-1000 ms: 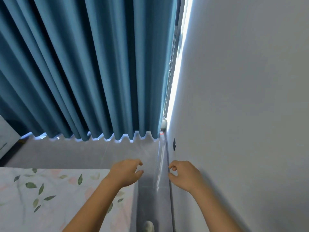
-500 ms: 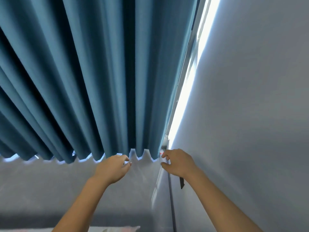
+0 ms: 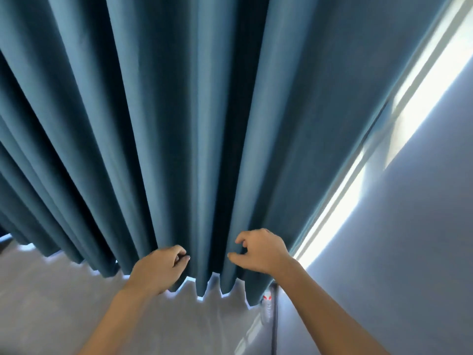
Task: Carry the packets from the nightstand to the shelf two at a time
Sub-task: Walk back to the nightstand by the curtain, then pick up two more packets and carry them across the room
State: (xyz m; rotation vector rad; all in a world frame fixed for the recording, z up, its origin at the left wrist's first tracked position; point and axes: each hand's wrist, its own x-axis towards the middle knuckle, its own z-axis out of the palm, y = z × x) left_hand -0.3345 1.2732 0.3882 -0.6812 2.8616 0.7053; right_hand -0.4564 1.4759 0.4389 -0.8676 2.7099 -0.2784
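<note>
Frankly, we see no packets, nightstand or shelf. Our left hand [image 3: 158,270] and right hand [image 3: 261,251], low centre, hang loosely curled, holding nothing, before the curtain [image 3: 179,124]; which lies nearer we cannot tell.

We see a curtain [image 3: 179,124] of deep teal blue, plain and unpatterned, its folds running in alternating lighter blue ridges and near-black shadowed troughs. Its zigzag hem is edged with a thin bright white-blue glow. Under it the floor [image 3: 51,303] is a flat, pale grey with a faint lilac cast. On the right the wall [image 3: 409,252] is a muted blue-grey, crossed by a slanting band of bright white light [image 3: 358,196]. Near the hem's right end we spot a small white object with red marks [image 3: 266,298], too blurred for us to identify.
</note>
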